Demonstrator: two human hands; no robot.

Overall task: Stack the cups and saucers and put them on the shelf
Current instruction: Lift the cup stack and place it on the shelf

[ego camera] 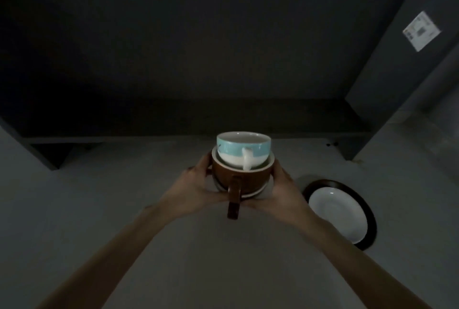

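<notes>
A white cup with a light-blue band (242,146) sits nested inside a brown cup (239,177), both handles pointing towards me. Another pale cup rim shows under the brown one, partly hidden. My left hand (192,188) grips the stack from the left and my right hand (282,188) from the right, holding it above the grey counter in front of the dark shelf (198,132). On the counter to the right lies a white saucer (339,214) on top of a black saucer (367,209).
The shelf is a dark open cabinet across the back, with a grey side panel (397,72) at the right bearing a white label (421,30). The grey counter (99,197) spreads below my arms. The light is dim.
</notes>
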